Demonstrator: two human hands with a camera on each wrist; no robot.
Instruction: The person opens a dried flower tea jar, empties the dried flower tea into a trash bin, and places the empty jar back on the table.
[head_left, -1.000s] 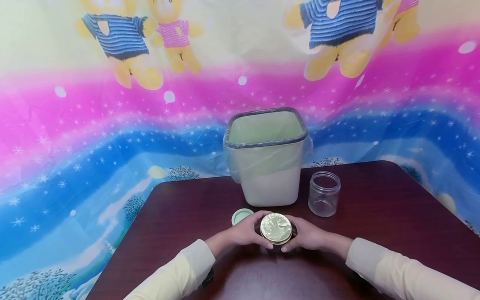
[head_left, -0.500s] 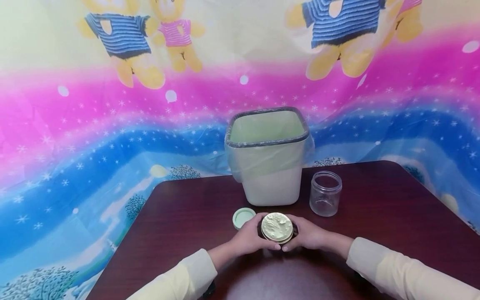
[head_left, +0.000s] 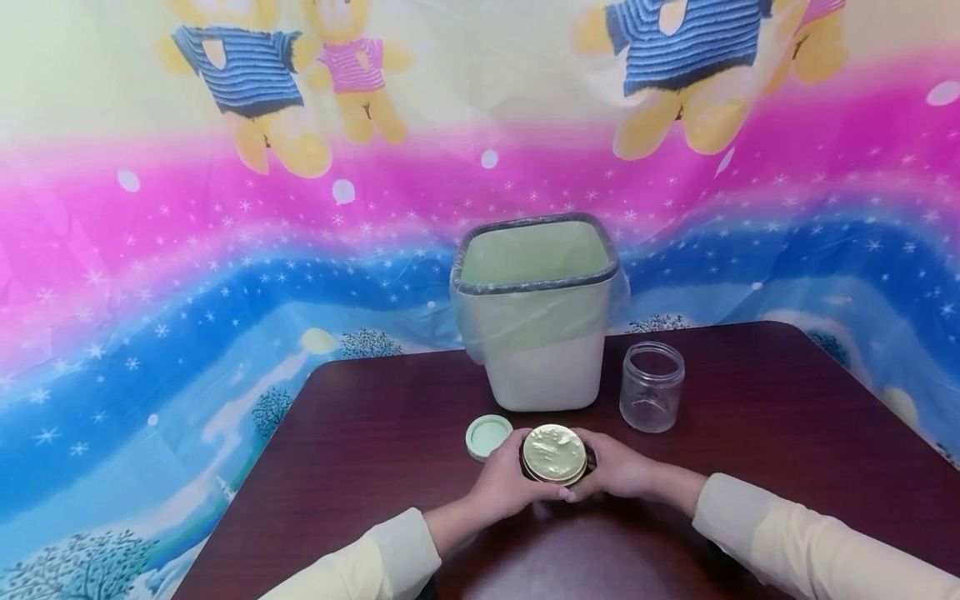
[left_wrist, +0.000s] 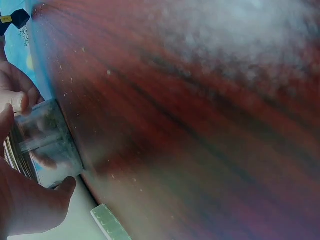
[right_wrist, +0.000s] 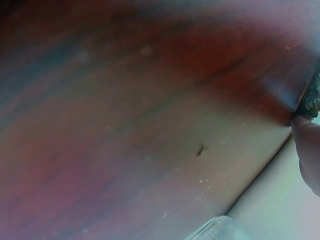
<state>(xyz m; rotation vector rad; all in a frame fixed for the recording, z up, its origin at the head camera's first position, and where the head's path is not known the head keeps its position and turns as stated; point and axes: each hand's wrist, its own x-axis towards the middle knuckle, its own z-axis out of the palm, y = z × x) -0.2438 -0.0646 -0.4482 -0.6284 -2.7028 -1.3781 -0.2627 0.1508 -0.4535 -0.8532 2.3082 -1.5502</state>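
Observation:
Between both hands stands a clear jar (head_left: 554, 455) topped with a crinkled gold foil seal. My left hand (head_left: 504, 483) wraps its left side, the thumb across the front. My right hand (head_left: 619, 467) grips the opposite side, and the thumb tips meet in front. The left wrist view shows the jar's see-through wall (left_wrist: 50, 145) and gold rim between the fingers. Only some fingers (right_wrist: 306, 150) of the right hand appear in the right wrist view, at its edge. A pale green lid (head_left: 490, 437) lies just behind the left hand.
A light bin (head_left: 546, 367) with a plastic liner and grey rim stands at the table's back. Right of it is an open clear jar (head_left: 652, 392). The dark red-brown table (head_left: 360, 450) ends before a patterned cloth backdrop (head_left: 225, 317).
The left hand has shifted slightly right around the jar, its thumb now reaching the right thumb. The glints on the foil differ, and more of the green lid shows.

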